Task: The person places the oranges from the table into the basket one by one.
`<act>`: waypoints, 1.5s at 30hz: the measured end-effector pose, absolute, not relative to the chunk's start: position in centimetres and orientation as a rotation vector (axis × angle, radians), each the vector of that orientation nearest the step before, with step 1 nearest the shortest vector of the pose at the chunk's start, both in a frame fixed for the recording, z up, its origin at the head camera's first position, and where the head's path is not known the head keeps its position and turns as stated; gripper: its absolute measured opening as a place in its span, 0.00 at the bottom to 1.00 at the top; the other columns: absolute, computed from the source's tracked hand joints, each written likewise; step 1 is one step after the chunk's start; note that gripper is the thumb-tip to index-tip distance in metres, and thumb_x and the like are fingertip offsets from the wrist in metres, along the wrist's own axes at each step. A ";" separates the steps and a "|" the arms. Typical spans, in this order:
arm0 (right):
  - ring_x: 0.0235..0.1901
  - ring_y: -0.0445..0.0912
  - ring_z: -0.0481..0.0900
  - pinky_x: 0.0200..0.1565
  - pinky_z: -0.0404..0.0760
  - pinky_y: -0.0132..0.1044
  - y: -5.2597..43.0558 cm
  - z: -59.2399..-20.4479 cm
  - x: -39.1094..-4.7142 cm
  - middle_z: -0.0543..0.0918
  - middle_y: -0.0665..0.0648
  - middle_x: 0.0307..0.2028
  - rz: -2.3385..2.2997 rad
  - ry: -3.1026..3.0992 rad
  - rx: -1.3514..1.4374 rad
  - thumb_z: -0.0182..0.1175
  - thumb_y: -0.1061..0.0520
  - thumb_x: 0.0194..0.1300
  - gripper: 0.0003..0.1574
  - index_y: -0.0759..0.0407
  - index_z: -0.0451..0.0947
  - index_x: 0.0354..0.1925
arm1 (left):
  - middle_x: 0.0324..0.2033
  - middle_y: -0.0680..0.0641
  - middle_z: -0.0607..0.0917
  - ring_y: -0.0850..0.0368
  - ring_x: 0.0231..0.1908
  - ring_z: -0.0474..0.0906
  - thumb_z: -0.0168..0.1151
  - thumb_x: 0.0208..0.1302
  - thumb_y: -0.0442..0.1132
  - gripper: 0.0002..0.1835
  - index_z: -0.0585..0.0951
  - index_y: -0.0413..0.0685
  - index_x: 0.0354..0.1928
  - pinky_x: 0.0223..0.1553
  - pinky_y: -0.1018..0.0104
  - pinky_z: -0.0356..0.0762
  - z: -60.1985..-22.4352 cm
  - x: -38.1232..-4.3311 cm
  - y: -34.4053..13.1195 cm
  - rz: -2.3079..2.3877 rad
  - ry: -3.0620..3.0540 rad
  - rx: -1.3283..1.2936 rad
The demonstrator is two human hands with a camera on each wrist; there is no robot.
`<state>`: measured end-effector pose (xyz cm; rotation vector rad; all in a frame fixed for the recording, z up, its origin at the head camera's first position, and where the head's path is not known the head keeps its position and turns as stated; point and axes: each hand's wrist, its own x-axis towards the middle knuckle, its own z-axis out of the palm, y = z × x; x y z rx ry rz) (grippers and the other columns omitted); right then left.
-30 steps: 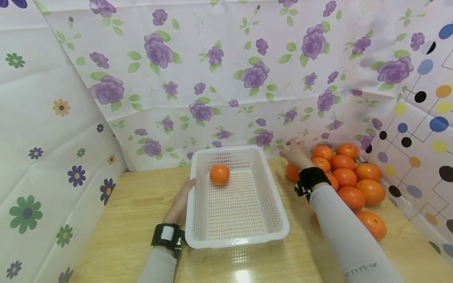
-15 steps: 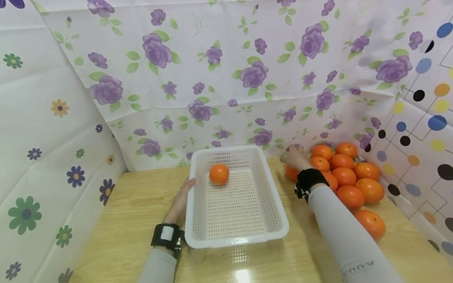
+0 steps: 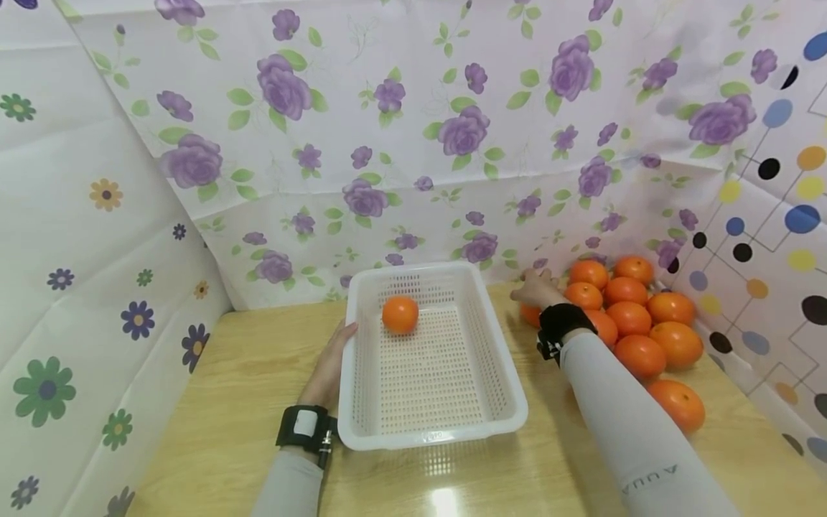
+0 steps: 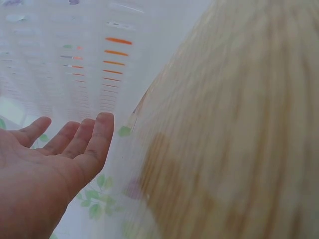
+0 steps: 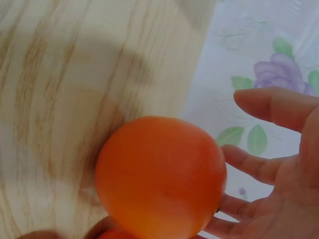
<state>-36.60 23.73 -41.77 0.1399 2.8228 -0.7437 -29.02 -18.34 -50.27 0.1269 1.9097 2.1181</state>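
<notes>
A white perforated plastic basket (image 3: 429, 436) stands on the wooden table with a single orange (image 3: 400, 315) in its back left part. Along the basket's left side lies my left hand (image 3: 328, 366); in the left wrist view its fingers (image 4: 95, 144) are loosely extended against the slotted wall. My right hand (image 3: 540, 289) reaches to an orange (image 5: 160, 177) at the left end of the pile, which it partly hides in the head view. In the right wrist view, fingertips meet the far side of this orange, while the thumb (image 5: 269, 107) stays apart from it.
Several more oranges (image 3: 628, 319) lie close together on the right of the table (image 3: 271, 373), one (image 3: 676, 406) nearer the front, partly behind the right sleeve. Flower-printed sheeting (image 3: 413, 143) rises behind the table. Dotted sheeting (image 3: 769, 287) borders the right side.
My right hand has lowered slightly over the leftmost orange of the pile, its fingers coming down behind it. The left hand and the basket stay in place.
</notes>
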 end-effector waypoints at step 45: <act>0.60 0.74 0.60 0.60 0.63 0.69 25.2 -44.9 -37.7 0.64 0.78 0.60 -0.509 2.860 0.057 0.60 0.56 0.65 0.30 0.71 0.71 0.61 | 0.67 0.39 0.71 0.41 0.61 0.72 0.44 0.77 0.69 0.36 0.51 0.76 0.82 0.54 0.53 0.77 -50.4 -28.9 -18.3 2.113 1.941 0.124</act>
